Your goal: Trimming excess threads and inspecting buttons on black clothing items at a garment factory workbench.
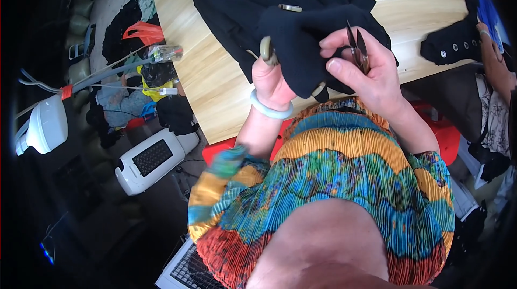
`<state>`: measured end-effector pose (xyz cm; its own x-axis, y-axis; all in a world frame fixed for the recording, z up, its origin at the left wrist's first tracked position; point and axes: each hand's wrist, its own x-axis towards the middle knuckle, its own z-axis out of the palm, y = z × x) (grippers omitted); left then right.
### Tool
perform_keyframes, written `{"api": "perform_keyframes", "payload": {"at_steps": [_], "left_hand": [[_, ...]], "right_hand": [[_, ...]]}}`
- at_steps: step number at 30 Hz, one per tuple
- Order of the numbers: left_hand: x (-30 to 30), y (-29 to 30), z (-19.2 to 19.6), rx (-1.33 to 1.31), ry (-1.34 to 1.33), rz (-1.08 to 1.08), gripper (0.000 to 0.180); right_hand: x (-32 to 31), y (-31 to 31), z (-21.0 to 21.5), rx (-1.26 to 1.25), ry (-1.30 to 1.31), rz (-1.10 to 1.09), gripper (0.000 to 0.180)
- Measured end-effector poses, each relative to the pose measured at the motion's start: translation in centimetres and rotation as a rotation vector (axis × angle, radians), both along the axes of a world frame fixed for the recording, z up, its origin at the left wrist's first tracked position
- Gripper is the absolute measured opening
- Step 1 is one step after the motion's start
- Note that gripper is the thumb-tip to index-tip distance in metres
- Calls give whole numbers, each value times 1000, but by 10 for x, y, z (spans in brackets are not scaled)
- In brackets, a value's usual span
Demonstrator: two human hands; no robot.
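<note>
A black garment (301, 41) lies over the near part of the wooden table, and its edge is lifted toward me. My left hand (272, 87) is closed on that edge, with its fingers partly hidden behind the cloth. At its thumb stands a thick olive-grey button (265, 50). Another button (291, 8) shows on the cloth farther off, and a third button (319, 89) hangs at the lower edge. In my right hand (371, 73) is a pair of small thread snips (360, 52), blades pointing up and apart. The fingertips of that hand are against the black cloth.
Pale wood shows on the table (210, 89). At right, another person's arm (498, 63) reaches to a dark piece with several buttons (452, 46). A white lamp (48, 124), a red bag (144, 33) and a white machine (156, 159) are on the left. Below me is a red stool (447, 138).
</note>
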<state>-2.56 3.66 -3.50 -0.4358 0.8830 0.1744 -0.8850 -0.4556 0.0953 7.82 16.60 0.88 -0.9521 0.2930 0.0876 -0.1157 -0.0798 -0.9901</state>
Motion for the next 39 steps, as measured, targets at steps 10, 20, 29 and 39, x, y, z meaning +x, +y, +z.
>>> {"api": "perform_keyframes", "payload": {"at_steps": [10,20,29,39], "left_hand": [[-24,10,12,-24,-197,1,32],[-9,14,16,-639,46,40,37],[-1,-3,23,-687,340,95,16],[1,-3,21,-566,316,-21,28]], "right_hand": [[-3,-1,-40,-100,-116,146,31],[-1,10,-33,-251,-178,-147,22],[-1,7,-26,-265,-195,-101,22],[2,7,-20,-162,-171,-88,23]]}}
